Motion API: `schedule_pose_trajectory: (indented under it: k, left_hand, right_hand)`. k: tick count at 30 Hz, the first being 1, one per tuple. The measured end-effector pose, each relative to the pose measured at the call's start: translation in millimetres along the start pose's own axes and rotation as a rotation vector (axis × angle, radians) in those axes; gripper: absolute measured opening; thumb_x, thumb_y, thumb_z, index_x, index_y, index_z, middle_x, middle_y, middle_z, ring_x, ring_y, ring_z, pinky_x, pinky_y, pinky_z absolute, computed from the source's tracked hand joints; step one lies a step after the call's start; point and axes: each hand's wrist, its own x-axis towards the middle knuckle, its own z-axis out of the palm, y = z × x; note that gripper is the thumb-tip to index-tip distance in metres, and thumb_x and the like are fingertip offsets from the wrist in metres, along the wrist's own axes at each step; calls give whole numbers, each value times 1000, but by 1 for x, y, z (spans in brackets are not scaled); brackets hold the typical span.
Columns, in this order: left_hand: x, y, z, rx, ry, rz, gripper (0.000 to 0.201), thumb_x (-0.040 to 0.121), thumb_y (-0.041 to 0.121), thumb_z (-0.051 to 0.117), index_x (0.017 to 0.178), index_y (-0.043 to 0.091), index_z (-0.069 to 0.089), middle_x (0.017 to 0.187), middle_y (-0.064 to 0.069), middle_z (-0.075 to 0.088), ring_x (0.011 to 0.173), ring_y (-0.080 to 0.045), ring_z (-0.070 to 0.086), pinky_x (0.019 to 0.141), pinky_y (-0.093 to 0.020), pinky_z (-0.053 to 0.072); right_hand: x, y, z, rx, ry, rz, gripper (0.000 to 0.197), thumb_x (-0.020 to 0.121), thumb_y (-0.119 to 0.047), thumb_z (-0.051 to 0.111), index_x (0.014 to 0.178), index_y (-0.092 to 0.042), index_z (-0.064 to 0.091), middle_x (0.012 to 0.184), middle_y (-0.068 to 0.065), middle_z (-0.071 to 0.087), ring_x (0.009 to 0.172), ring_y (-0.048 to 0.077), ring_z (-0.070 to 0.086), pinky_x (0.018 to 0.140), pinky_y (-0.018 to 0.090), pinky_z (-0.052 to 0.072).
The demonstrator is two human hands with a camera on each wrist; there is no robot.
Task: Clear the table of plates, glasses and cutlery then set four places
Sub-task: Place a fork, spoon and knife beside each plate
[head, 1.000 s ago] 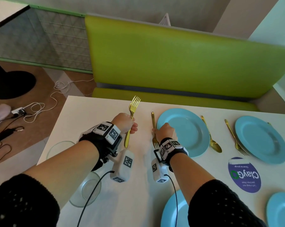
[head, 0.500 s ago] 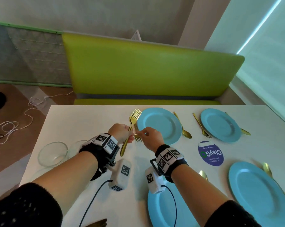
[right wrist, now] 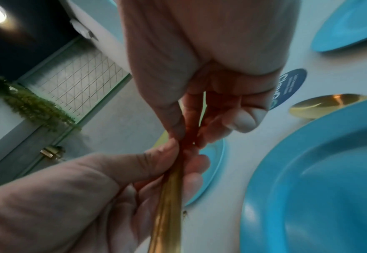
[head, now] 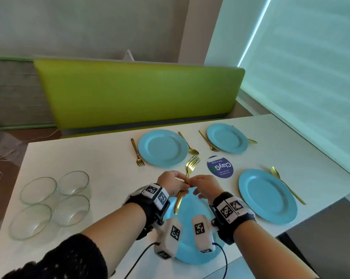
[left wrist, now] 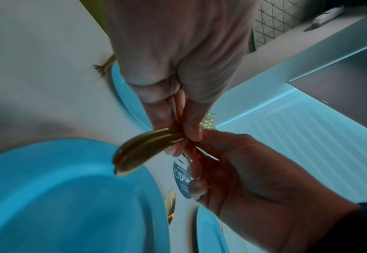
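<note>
Two gold forks [head: 191, 165] stand tines-up above the near blue plate [head: 192, 248]. My left hand [head: 176, 183] grips their handles [left wrist: 143, 149], whose ends hang over the plate. My right hand [head: 198, 183] meets it from the right and pinches the thin stem of one fork [right wrist: 192, 137]. In the right wrist view the left hand's [right wrist: 91, 188] fingers curl round the gold handle [right wrist: 169, 205]. Three more blue plates lie at the far left [head: 163, 148], far right [head: 227, 140] and right [head: 267, 195]. A fork [head: 137, 152] lies left of the far-left plate.
Several clear glass bowls [head: 55, 198] cluster at the white table's [head: 89, 158] left end. Gold spoons [head: 189, 143] [head: 287, 185] and another fork [head: 209, 140] lie beside the plates. A round blue sticker [head: 220, 167] sits mid-table. A green bench [head: 139, 93] runs behind.
My right hand left a fork on the table beside the far-left plate and came across to the forks in my left hand. Both hands moved nearer, over the near plate.
</note>
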Motion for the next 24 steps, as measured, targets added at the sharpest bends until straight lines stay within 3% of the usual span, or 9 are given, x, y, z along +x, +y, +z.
schedule_pose_trajectory:
  k: [3, 5, 11, 13, 15, 17, 19, 21, 24]
  left_hand:
    - [4, 1, 21, 48, 36, 18, 19, 79, -2, 66, 78, 16, 59, 81, -16, 67, 67, -26, 65, 76, -39, 57]
    - [7, 2, 33, 52, 62, 8, 18, 80, -2, 65, 82, 14, 58, 73, -11, 66, 63, -23, 64, 73, -37, 57]
    - [19, 2, 65, 59, 157, -9, 16, 84, -3, 60, 91, 11, 57, 69, -4, 63, 61, -17, 63, 63, -29, 56]
    - [25, 1, 74, 61, 173, -19, 16, 83, -2, 61, 93, 10, 57, 71, -4, 62, 61, -16, 63, 64, -29, 56]
    - [28, -1, 82, 61, 188, -25, 15, 84, -1, 61, 92, 10, 57, 71, -5, 62, 61, -16, 62, 70, -33, 57]
    - [32, -4, 85, 59, 209, -32, 13, 85, 0, 61, 92, 10, 57, 70, -5, 62, 62, -17, 62, 78, -37, 58]
    - [35, -7, 91, 57, 238, -51, 15, 85, -1, 61, 98, 7, 58, 72, -7, 63, 62, -17, 61, 81, -38, 58]
    - [37, -9, 94, 56, 263, -66, 21, 85, -2, 60, 107, 2, 59, 81, -12, 64, 61, -16, 60, 76, -36, 57]
    - [39, -10, 97, 65, 280, -72, 27, 86, -2, 59, 114, -2, 57, 90, -16, 63, 60, -15, 59, 69, -28, 54]
  right_hand:
    - [-1, 12, -20, 86, 6, 19, 19, 89, -15, 60, 70, -12, 62, 70, -1, 63, 52, 13, 49, 47, 22, 36]
    - [3, 23, -37, 76, 24, 24, 22, 90, -17, 59, 69, -12, 60, 70, 1, 64, 50, 13, 48, 46, 22, 36]
    - [14, 68, -107, -347, 103, 69, 34, 89, -20, 59, 55, -18, 58, 53, 1, 61, 39, 8, 49, 46, 21, 42]
    - [19, 84, -127, -510, 113, 96, 30, 89, -21, 58, 59, -16, 60, 66, 3, 64, 53, 13, 54, 66, 26, 51]
    - [26, 98, -140, -648, 87, 126, 22, 89, -23, 58, 72, -12, 67, 82, 2, 60, 75, 16, 54, 81, 28, 49]
    - [29, 106, -144, -767, 52, 135, 23, 90, -26, 56, 72, -16, 64, 88, 1, 56, 87, 17, 53, 82, 26, 44]
    - [34, 114, -147, -828, 31, 144, 22, 91, -29, 54, 86, -13, 68, 95, 4, 61, 100, 21, 59, 86, 27, 45]
    - [41, 122, -146, -842, 27, 142, 30, 92, -31, 54, 105, -8, 68, 110, 7, 66, 109, 22, 60, 91, 28, 46]
    - [48, 131, -142, -835, 21, 146, 32, 90, -31, 57, 108, -7, 68, 113, 8, 67, 108, 22, 61, 93, 29, 50]
